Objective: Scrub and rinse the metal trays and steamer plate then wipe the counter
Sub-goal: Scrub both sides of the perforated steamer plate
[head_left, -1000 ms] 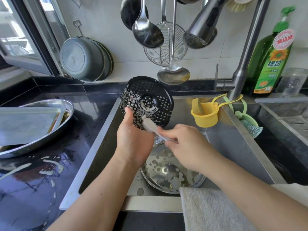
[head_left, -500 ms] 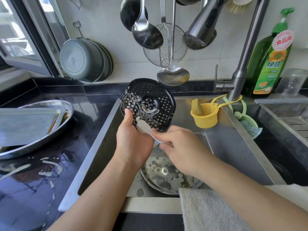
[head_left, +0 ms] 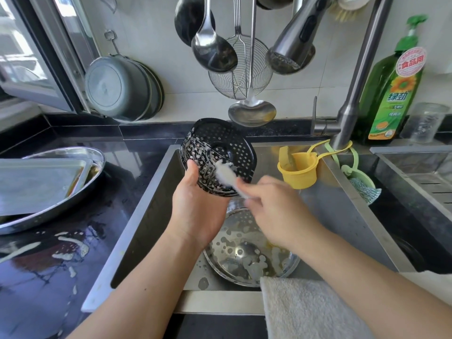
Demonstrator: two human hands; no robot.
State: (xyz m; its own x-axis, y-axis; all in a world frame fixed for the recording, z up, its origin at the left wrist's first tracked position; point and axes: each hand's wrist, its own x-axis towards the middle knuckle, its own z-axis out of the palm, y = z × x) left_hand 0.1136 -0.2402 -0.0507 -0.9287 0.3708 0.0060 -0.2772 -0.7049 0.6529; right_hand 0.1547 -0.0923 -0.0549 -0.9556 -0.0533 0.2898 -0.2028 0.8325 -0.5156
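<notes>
since the earlier frames the brush (head_left: 226, 174) has slid from the lower left of the black steamer plate (head_left: 218, 155) toward its lower middle, and the plate has tipped a little more upright. the right hand (head_left: 274, 211), blurred with motion, has shifted along with it.

left hand (head_left: 198, 206) holds the black perforated plate by its lower left edge, thumb on the soapy face, the other fingers hidden behind it. the plate stands tilted over the sink (head_left: 156, 192), streaked with white suds. right hand pinches the pale brush handle, fingers curled round it; the foamy head presses on the plate's lower face.

below the hands a round metal perforated plate (head_left: 244, 255) lies flat on the sink floor, spotted with foam. on the dark counter (head_left: 49, 277) to the left, a rectangular metal tray (head_left: 36, 184) rests inside an oval metal tray (head_left: 80, 155), with suds smeared on the counter in front of them.

a yellow cup (head_left: 299, 172) hangs from the faucet (head_left: 352, 94) base, beside a green scrubber (head_left: 364, 189). a green soap bottle (head_left: 391, 94) stands at the back right. ladles and a wire skimmer (head_left: 241, 77) hang on the wall, and a grey towel (head_left: 313, 309) drapes over the sink's near edge.
</notes>
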